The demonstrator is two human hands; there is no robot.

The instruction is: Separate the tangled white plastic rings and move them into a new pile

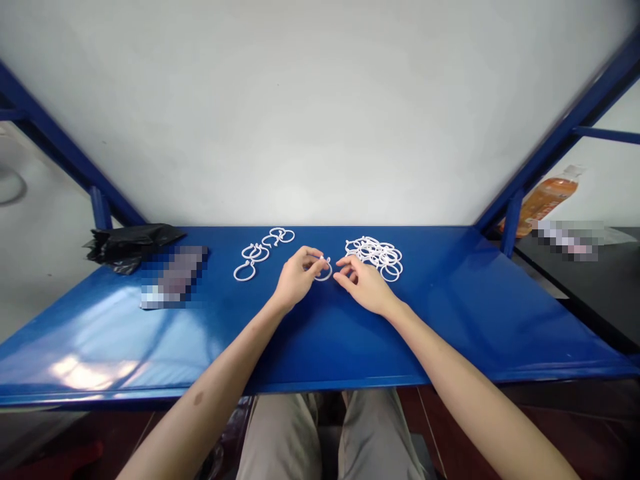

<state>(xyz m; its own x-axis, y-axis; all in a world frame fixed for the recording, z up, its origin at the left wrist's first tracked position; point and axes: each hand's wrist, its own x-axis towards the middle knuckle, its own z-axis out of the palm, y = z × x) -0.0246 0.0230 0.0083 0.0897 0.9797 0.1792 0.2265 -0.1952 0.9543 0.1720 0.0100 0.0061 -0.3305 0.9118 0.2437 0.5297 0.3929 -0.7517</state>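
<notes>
My left hand (296, 279) pinches a white plastic ring (324, 271) just above the blue table (450, 320). My right hand (364, 283) hovers beside the ring on its right, fingers curled with the fingertips close to it; whether they touch it I cannot tell. A heap of several white rings (376, 256) lies just behind my right hand. A loose row of several white rings (261, 253) lies to the left of my left hand, stretching toward the back.
A crumpled black plastic bag (131, 244) sits at the table's back left, with a blurred flat object (173, 277) beside it. An orange bottle (546, 198) stands beyond the blue frame post (512, 220) at the right. A white wall rises behind the table.
</notes>
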